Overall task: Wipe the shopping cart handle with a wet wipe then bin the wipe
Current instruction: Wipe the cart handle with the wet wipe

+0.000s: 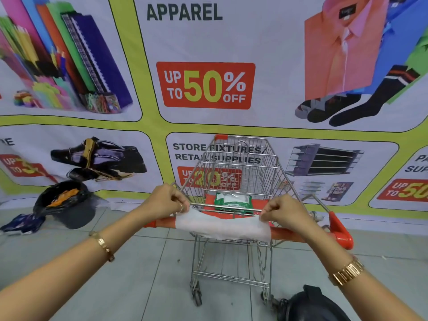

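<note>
A metal shopping cart (pixel 240 163) stands in front of me with an orange handle (pixel 301 234) running across its near end. A white wet wipe (pixel 222 225) is spread flat and hangs in front of the handle's middle. My left hand (pixel 165 200) pinches the wipe's upper left corner. My right hand (pixel 286 212) pinches its upper right corner. A green and white wipes pack (pixel 232 199) lies on the cart's child seat. A bin (pixel 67 205) lined with a black bag stands on the floor to the left.
A large printed sale banner (pixel 206 85) covers the wall right behind the cart. A blue wrapper (pixel 22 223) lies on the tiles beside the bin. A black bag (pixel 310 304) sits on the floor by the cart's near right wheel.
</note>
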`<state>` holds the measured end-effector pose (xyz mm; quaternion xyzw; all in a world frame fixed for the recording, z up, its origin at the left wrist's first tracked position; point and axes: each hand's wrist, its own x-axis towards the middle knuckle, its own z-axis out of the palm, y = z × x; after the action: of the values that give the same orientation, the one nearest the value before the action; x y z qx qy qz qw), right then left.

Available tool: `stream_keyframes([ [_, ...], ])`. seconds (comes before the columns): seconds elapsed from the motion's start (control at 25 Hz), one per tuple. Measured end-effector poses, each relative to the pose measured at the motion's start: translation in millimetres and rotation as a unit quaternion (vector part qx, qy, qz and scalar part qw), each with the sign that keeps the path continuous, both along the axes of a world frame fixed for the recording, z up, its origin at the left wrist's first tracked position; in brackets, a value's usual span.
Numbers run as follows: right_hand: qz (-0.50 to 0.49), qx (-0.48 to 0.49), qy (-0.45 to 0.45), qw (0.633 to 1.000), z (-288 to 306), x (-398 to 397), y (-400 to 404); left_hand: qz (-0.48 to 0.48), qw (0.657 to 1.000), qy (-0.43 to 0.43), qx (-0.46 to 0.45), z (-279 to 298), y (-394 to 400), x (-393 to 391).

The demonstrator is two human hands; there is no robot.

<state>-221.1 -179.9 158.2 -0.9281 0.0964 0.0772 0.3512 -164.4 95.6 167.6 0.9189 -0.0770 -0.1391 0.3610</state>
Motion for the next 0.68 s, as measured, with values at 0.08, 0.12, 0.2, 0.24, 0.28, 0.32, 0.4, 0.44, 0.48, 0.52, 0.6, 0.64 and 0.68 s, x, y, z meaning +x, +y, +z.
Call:
stream_keyframes([
  [0.08, -0.009, -0.026, -0.003, 1.0, -5.8, 0.3, 0.3, 0.005, 1.0, -0.017, 0.024, -4.1, -3.1, 2.0],
  [0.12, -0.013, -0.038, 0.001, 0.999, -8.2, 0.6, 0.1, 0.011, 0.999, -0.018, 0.031, -6.3, -3.7, 3.3],
  [0.2, -0.017, -0.084, 0.005, 0.996, -10.9, -0.6, 1.2, 0.015, 0.998, -0.014, 0.056, -8.7, -5.3, 3.1],
  [0.24, -0.02, -0.122, 0.001, 0.992, -11.6, -0.9, 3.3, 0.012, 0.997, -0.012, 0.07, -10.6, -5.5, 3.3],
  [0.28, -0.027, -0.164, -0.013, 0.986, -11.6, -1.5, 6.2, 0.013, 0.997, -0.013, 0.075, -12.1, -5.1, 3.8],
  [0.32, -0.034, -0.198, -0.036, 0.979, -11.3, -2.2, 10.0, 0.022, 0.997, -0.016, 0.071, -12.7, -4.0, 4.8],
  [0.4, -0.034, -0.207, -0.1, 0.973, -12.0, -3.1, 21.8, 0.057, 0.994, -0.052, 0.083, -14.9, 2.0, 8.8],
  [0.44, -0.02, -0.19, -0.129, 0.973, -12.8, -3.4, 30.4, 0.068, 0.988, -0.087, 0.111, -17.1, 6.0, 11.7],
  [0.48, 0.002, -0.173, -0.146, 0.974, -15.9, -3.3, 39.8, 0.071, 0.981, -0.118, 0.139, -20.5, 10.6, 15.1],
  [0.52, 0.026, -0.161, -0.15, 0.975, -19.2, -4.2, 50.5, 0.071, 0.976, -0.134, 0.157, -24.4, 14.7, 18.5],
  [0.6, 0.057, -0.154, -0.127, 0.978, -28.3, -5.9, 73.2, 0.067, 0.977, -0.106, 0.171, -33.7, 20.8, 24.3],
  [0.64, 0.059, -0.15, -0.109, 0.981, -32.1, -6.3, 84.2, 0.066, 0.981, -0.078, 0.166, -38.6, 23.1, 26.7],
  [0.68, 0.053, -0.149, -0.089, 0.983, -35.3, -7.1, 94.6, 0.07, 0.984, -0.05, 0.153, -43.3, 24.9, 28.6],
])
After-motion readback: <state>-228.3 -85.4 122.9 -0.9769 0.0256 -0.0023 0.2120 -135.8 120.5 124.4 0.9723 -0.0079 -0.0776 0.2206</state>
